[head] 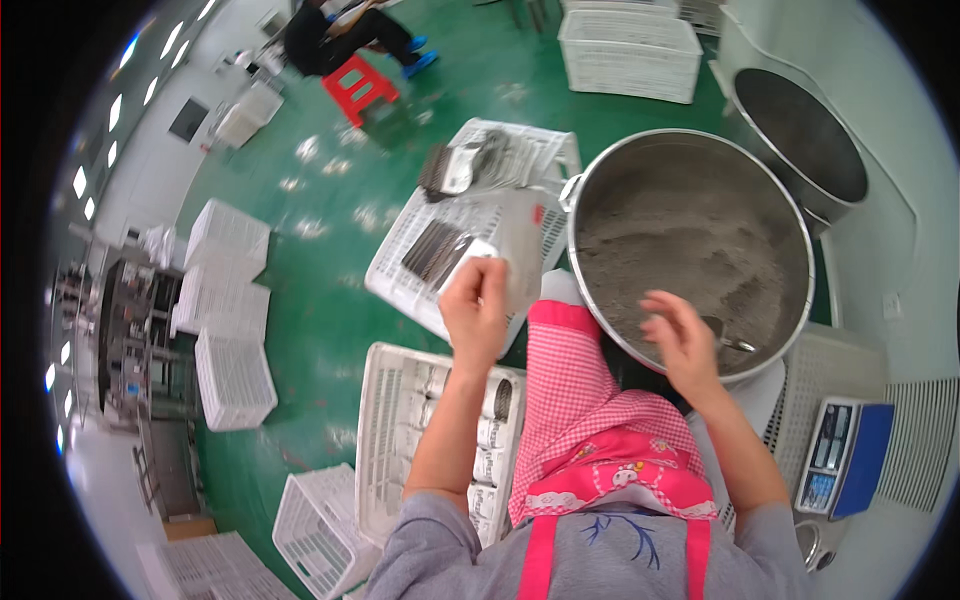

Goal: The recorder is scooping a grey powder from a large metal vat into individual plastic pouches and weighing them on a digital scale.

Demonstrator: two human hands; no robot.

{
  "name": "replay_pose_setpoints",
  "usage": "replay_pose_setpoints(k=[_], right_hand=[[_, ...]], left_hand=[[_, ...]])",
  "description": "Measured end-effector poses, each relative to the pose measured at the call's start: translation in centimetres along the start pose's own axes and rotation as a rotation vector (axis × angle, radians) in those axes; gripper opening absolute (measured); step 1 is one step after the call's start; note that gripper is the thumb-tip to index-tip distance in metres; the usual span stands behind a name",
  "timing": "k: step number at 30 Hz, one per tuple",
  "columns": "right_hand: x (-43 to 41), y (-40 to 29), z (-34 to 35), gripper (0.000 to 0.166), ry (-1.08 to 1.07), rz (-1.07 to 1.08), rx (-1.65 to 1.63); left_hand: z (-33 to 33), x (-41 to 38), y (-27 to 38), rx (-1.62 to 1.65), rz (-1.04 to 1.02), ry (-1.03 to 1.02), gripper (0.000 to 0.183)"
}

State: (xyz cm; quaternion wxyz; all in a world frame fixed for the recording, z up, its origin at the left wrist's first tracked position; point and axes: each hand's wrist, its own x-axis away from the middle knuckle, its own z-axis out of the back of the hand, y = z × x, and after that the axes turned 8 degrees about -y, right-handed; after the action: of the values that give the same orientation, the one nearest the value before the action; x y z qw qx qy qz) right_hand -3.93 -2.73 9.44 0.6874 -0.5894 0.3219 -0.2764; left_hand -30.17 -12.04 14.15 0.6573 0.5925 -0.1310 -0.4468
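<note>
My left hand (476, 307) is closed on the edge of a translucent plastic bag (521, 247), raised over a white plastic crate (397, 262). Flat patterned packets (437, 251) lie on that crate, and a heap of plastic packaging (495, 165) sits at its far side. My right hand (681, 341), fingers apart and holding nothing, is over the near rim of a large steel pot (694, 135). Grey-brown powder (675, 247) fills the pot's lower part. A metal scoop (739, 344) rests in the powder beside my right hand, its blade partly hidden.
At my left stands a white crate (367, 442) of filled packets (487, 465). A digital scale (844, 457) is at my right, a second steel pot (799, 135) beyond the first. Further off are stacked white crates (232, 315) and a person (307, 41) on a red stool (360, 86).
</note>
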Motion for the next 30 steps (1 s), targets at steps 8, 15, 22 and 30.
replay_pose_setpoints(k=[8,15,22,30], right_hand=[[-1.4,-4.2,0.0,0.023,0.140,0.060,0.052],[1.0,-1.7,2.5,0.023,0.270,0.065,-0.130],[2.1,0.0,4.6,0.022,0.256,0.008,-0.186],[0.5,0.6,4.6,0.034,0.396,0.103,0.025]], left_hand=[[-11.5,4.0,4.3,0.349,0.049,-0.457,0.008],[-15.0,4.4,5.0,0.500,0.214,-0.614,0.010],[-16.7,5.4,6.4,-0.215,-0.420,-0.539,0.009],[-17.6,5.8,6.3,-0.271,-0.673,-0.460,0.019]])
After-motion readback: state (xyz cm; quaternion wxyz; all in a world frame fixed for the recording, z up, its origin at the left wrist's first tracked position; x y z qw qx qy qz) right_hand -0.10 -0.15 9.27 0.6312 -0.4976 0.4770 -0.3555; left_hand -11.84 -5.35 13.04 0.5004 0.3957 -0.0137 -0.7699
